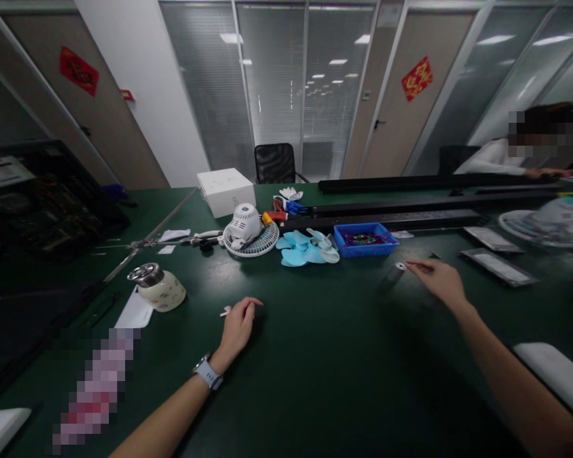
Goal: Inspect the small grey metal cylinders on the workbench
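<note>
Thumb and forefinger of my right hand (437,283) come together at the top edge of a small silvery metal cylinder (398,271), which leans on the table's right half. Its exact kind is not clear. On the left, my left hand (239,326) rests low over the table with the forefinger pointing right and the other fingers curled. A small pale piece (225,311) sticks out at that hand's outer side; the rest of it is hidden by the fingers. Ahead of both hands lie light-blue fan blades (305,247) and a blue tray (367,230) of wires.
A white fan head with grille (249,232) sits behind the blades, near a white box (226,191). At left stands a cream metal-topped pot (160,289). Long black bars (386,207) cross the back. Flat packets (499,267) lie at right; another person (491,156) sits beyond.
</note>
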A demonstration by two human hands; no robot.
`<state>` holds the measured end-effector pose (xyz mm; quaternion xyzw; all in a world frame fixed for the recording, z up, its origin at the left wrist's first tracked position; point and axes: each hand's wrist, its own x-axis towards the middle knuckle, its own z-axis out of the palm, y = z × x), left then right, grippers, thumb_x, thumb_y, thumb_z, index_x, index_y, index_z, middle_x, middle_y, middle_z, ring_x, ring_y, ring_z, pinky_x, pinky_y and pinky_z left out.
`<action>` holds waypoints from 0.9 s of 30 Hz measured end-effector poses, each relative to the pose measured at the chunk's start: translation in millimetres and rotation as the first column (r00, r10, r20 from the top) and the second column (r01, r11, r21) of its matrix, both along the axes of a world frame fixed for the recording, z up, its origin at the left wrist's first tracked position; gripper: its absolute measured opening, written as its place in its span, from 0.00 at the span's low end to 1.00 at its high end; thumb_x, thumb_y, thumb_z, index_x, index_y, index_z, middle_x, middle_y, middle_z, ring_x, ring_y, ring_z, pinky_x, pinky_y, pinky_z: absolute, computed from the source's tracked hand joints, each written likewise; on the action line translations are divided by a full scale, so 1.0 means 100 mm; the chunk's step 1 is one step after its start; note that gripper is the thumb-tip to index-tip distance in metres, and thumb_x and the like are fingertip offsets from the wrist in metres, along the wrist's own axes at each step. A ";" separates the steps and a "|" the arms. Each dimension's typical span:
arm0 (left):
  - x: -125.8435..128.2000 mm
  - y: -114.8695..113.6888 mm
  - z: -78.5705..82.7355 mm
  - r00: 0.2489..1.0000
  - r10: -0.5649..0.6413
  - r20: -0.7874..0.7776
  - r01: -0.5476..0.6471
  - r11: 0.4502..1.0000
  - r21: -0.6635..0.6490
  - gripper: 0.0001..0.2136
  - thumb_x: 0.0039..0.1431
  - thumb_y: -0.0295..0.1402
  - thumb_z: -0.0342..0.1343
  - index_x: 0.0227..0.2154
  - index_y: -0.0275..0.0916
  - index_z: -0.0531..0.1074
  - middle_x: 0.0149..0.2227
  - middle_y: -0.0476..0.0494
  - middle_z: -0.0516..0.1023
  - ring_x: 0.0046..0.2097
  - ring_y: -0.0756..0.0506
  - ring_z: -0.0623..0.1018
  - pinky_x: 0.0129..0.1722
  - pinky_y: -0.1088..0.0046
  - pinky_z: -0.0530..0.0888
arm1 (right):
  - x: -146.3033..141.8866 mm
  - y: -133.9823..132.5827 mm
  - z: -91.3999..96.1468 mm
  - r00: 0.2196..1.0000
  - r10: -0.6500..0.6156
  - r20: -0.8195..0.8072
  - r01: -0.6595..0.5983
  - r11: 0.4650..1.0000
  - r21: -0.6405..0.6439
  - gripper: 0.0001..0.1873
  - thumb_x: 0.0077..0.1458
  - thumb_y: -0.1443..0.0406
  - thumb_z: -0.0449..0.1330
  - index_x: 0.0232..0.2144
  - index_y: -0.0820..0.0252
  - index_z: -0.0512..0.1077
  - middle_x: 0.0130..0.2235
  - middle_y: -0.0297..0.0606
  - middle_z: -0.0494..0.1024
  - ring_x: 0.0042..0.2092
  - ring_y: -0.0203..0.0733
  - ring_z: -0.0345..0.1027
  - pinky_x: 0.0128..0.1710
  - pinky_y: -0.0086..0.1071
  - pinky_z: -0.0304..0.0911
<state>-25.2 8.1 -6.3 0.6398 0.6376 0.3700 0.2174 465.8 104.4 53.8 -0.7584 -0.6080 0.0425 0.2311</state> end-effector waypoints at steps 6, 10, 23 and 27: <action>0.00 0.00 0.00 1.000 0.005 0.000 -0.005 1.000 0.001 0.17 0.63 0.39 0.40 0.37 0.40 0.74 0.28 0.49 0.73 0.31 0.47 0.73 0.31 0.73 0.65 | -0.02 0.07 -0.04 1.000 0.023 0.010 -0.023 1.000 -0.020 0.22 0.53 0.49 0.56 0.42 0.54 0.79 0.39 0.42 0.80 0.39 0.47 0.71 0.32 0.33 0.59; 0.01 0.00 0.01 1.000 -0.005 0.002 0.005 1.000 0.000 0.17 0.63 0.39 0.40 0.37 0.40 0.74 0.28 0.49 0.73 0.31 0.46 0.73 0.32 0.73 0.65 | -0.02 0.07 -0.04 1.000 -0.007 -0.004 0.006 0.999 -0.039 0.23 0.53 0.50 0.56 0.43 0.55 0.78 0.39 0.43 0.80 0.39 0.47 0.70 0.32 0.33 0.59; 0.00 -0.01 -0.01 1.000 -0.012 0.003 0.012 1.000 0.002 0.17 0.64 0.38 0.40 0.37 0.40 0.73 0.28 0.49 0.72 0.33 0.46 0.73 0.33 0.72 0.65 | 0.02 0.13 -0.07 0.997 0.058 0.060 -0.049 0.988 -0.143 0.30 0.52 0.49 0.59 0.54 0.55 0.71 0.39 0.41 0.79 0.40 0.46 0.70 0.35 0.33 0.59; 0.00 0.00 0.00 1.000 -0.018 -0.001 0.018 1.000 0.002 0.17 0.64 0.38 0.40 0.37 0.40 0.73 0.28 0.48 0.73 0.33 0.46 0.73 0.33 0.72 0.65 | -0.04 0.10 -0.09 0.994 0.064 0.086 -0.051 0.989 -0.141 0.38 0.48 0.46 0.61 0.58 0.55 0.66 0.41 0.44 0.79 0.42 0.49 0.71 0.37 0.34 0.60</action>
